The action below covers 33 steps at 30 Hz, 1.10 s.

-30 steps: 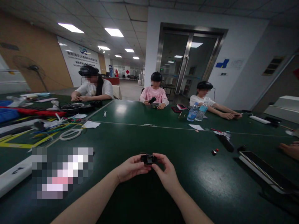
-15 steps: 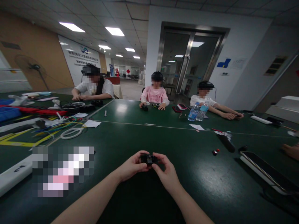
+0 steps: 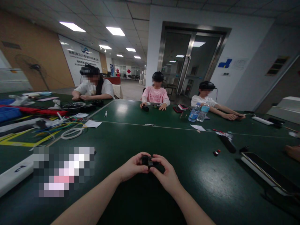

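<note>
A small black device with a greyish inner part is held between my two hands, just above the green table. My left hand grips its left side, thumb below and fingers along the top. On the right side, my right hand closes on it with thumb and fingertips. My fingers hide part of the device, and its exact kind cannot be made out.
A phone lies at right, near small red and black parts. Two water bottles stand farther back. Cables and a white power strip lie at left. Three people sit across the table; another hand shows at far right.
My right thumb and fingers have shifted slightly left over the black device. My left hand stays almost where it was.
</note>
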Each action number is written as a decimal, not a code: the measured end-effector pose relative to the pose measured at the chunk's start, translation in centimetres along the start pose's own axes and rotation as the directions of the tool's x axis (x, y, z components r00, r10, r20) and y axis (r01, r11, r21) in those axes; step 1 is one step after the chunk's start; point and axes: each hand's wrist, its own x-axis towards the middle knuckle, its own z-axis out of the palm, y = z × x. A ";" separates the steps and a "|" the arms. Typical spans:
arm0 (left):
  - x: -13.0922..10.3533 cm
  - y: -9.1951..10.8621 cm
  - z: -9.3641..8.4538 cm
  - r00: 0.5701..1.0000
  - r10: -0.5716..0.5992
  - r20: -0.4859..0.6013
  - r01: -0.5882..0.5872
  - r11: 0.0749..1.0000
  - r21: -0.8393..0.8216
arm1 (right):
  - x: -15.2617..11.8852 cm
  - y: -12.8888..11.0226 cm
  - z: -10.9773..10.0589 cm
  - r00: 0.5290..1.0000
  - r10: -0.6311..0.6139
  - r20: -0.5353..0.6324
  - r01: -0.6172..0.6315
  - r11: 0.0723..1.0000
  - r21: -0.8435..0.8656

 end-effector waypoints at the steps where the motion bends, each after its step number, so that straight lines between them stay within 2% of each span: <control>1: 0.0 0.0 0.0 1.000 -0.001 0.001 0.001 1.000 0.006 | 0.0 -0.1 0.0 1.000 -0.002 0.005 0.002 1.000 0.001; 8: -0.1 0.2 -0.2 0.999 -0.017 0.040 0.017 1.000 0.017 | 0.0 -0.6 -0.2 1.000 0.017 0.022 -0.016 0.999 -0.036; 19: -0.4 1.1 -0.4 0.992 -0.073 0.100 0.059 0.989 0.137 | -0.1 -0.8 0.1 0.999 -0.001 0.045 0.003 0.998 -0.063; 25: -0.5 1.4 -0.4 0.992 -0.096 0.076 0.082 0.983 0.165 | -0.2 -0.8 0.2 0.999 -0.008 0.037 0.010 0.999 -0.048; 33: -0.3 0.9 -0.5 0.997 -0.048 0.066 0.038 0.989 0.140 | -0.2 -1.0 0.1 0.999 0.028 0.037 -0.027 1.000 -0.016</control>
